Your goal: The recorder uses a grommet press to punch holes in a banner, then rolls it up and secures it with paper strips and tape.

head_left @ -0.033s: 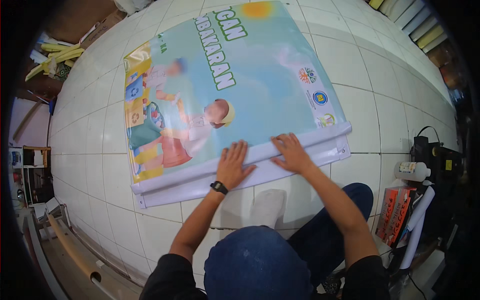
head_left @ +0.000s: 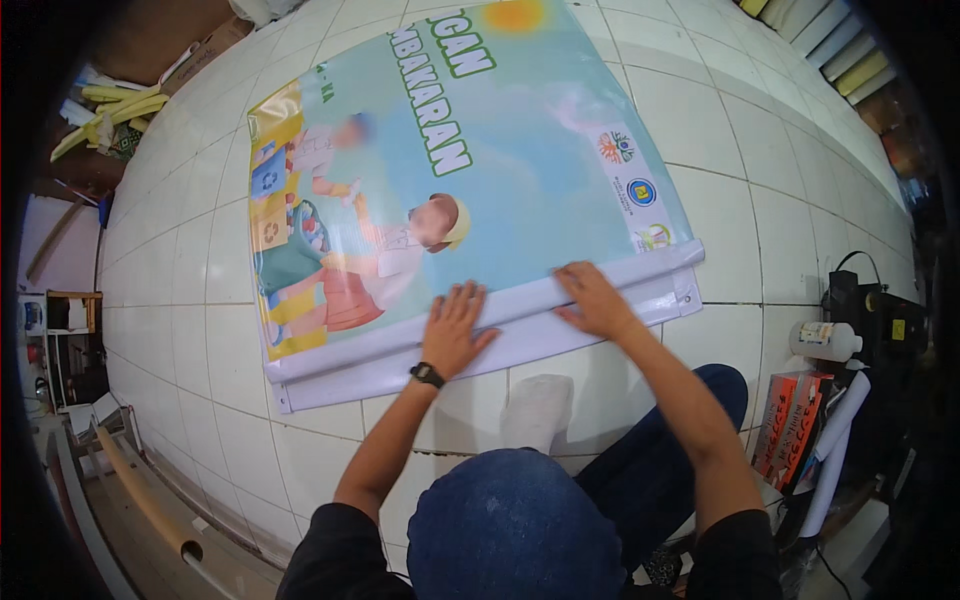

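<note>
Glossy printed vinyl banner (head_left: 500, 190), a large rectangle of smooth, slightly shiny sheet, is lying flat on the white tiled floor (head_left: 760, 200) in front of the kneeling person. Its face is showing a pale blue-green sky, an orange sun at the far edge, green lettering, and cartoon figures among coloured bins on its left part; a strip of small round emblems is running down its right side. The near edge is finishing in a plain white folded hem (head_left: 480, 345), a long band that is curving with the lens and catching the light, with a small eyelet at its left corner.

The left hand (head_left: 455, 330) is lying open and flat, fingers spread, pressing on the hem just where it meets the printed picture; a black wristwatch (head_left: 427, 375) is sitting on that wrist. The right hand (head_left: 595, 298) is likewise pressing flat on the hem, fingers stretched wide, holding nothing. The two hands are resting near each other.

A white-socked foot (head_left: 537, 410) is resting on the tiles just below the hem, beside blue denim knees (head_left: 520, 520). At the right, a white plastic bottle (head_left: 825, 340), a black machine (head_left: 880, 320), a red cardboard box (head_left: 795, 425) and a white paper roll (head_left: 835, 450) are standing together.
</note>
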Motion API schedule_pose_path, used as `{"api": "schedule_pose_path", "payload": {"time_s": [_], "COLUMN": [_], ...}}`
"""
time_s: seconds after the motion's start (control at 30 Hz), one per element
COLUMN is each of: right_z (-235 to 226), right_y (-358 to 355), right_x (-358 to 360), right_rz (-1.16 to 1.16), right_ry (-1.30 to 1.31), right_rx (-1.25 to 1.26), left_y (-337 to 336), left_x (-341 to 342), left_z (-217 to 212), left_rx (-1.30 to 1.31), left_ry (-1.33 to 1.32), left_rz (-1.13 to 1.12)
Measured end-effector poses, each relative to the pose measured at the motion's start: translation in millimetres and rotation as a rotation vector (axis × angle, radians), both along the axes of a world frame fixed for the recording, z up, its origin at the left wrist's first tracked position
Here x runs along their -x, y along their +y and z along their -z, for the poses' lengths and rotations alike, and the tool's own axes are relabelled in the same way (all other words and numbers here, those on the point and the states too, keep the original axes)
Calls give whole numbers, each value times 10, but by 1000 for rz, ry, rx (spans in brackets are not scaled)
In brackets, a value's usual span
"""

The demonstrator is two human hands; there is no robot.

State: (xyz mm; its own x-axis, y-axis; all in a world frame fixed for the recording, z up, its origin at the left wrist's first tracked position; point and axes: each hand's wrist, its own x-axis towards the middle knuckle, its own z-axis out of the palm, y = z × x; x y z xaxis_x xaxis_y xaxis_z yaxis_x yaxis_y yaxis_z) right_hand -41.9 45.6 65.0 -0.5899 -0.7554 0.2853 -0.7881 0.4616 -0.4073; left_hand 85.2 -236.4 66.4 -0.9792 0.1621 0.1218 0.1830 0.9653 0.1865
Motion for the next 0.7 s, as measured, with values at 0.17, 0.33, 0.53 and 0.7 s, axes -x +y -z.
{"api": "schedule_pose_path", "payload": {"time_s": [0.17,0.33,0.53,0.7], "right_z": [-191,-315,-436,-322], "right_y": [1094,1533,1509,1402], "right_x": [461,606,694,745], "right_rz": [306,413,427,481], "right_ry": [176,105,90,234], "right_rx": [-367,-340,-353,-323], "left_y": [-1482,-2545,-2824,-3027], "left_x": [-936,-1785,-1769,-1398], "left_z": [105,78,134,179], "left_rx": [-37,84,97,86], "left_ry": [-45,-85,133,206], "left_rz": [-309,-747,-592,-611]}}
